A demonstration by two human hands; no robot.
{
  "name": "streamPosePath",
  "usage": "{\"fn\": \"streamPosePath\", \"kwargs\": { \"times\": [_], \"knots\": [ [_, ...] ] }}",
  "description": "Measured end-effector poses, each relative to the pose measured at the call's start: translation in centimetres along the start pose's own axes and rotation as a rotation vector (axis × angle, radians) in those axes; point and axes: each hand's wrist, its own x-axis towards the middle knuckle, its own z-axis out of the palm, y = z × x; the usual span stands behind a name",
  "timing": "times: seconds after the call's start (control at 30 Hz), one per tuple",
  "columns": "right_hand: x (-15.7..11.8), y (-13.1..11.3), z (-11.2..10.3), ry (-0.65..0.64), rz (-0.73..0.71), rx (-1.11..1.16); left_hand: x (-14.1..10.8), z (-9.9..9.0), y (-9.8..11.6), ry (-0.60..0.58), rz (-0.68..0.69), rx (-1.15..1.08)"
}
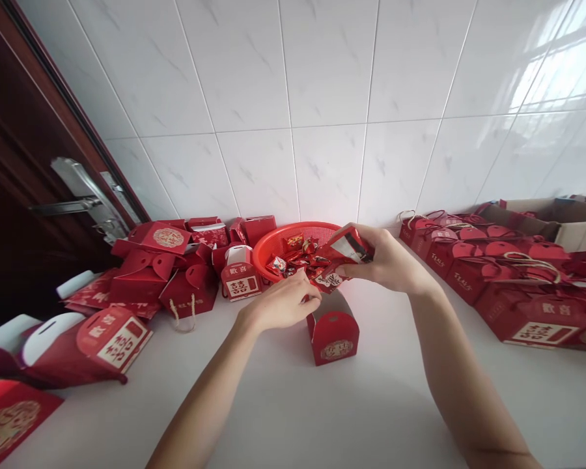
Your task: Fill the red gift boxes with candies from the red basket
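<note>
An open red box (336, 335) with a gold emblem stands upright on the white table, below both hands. Behind it, against the wall, is a red plastic basket (293, 229) with several wrapped candies (297, 247) inside. My right hand (383, 259) is closed around a red packet (349, 246) with a pale and dark face, over the basket's right side. My left hand (286, 301) has its fingers curled together at the box's rear left edge, by a red wrapper with pale lettering (328, 279); what those fingers hold is hidden.
Piled red boxes (149, 260) lie left of the basket, with more at the far left (97, 345). Rows of closed red boxes (493, 273) and a cardboard carton (583, 234) stand right. A door handle (90, 198) juts in at left.
</note>
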Motion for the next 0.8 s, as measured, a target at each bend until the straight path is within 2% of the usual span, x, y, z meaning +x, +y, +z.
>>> {"fn": "streamPosePath", "kwargs": {
  "times": [0.13,0.3,0.5,0.6,0.7,0.8],
  "knots": [
    [0.2,0.2,0.2,-0.015,0.014,-0.034,0.4,0.6,-0.4,-0.004,-0.048,-0.074],
    [0.5,1.0,0.6,-0.043,-0.018,-0.108,0.6,0.8,0.3,-0.072,-0.182,0.019],
    [0.9,1.7,1.6,-0.260,-0.012,-0.418,0.4,0.0,0.9,-0.199,-0.119,-0.066],
    [1.0,2.0,2.0,-0.309,-0.040,-0.518,0.3,-0.1,0.7,-0.238,-0.138,-0.086],
    [1.0,2.0,2.1,-0.274,-0.053,-0.464,0.4,0.0,0.4,-0.232,-0.195,-0.045],
    [1.1,1.9,1.8,-0.229,-0.063,-0.229,0.5,0.0,0.4,-0.219,-0.210,-0.017]
  ]
}}
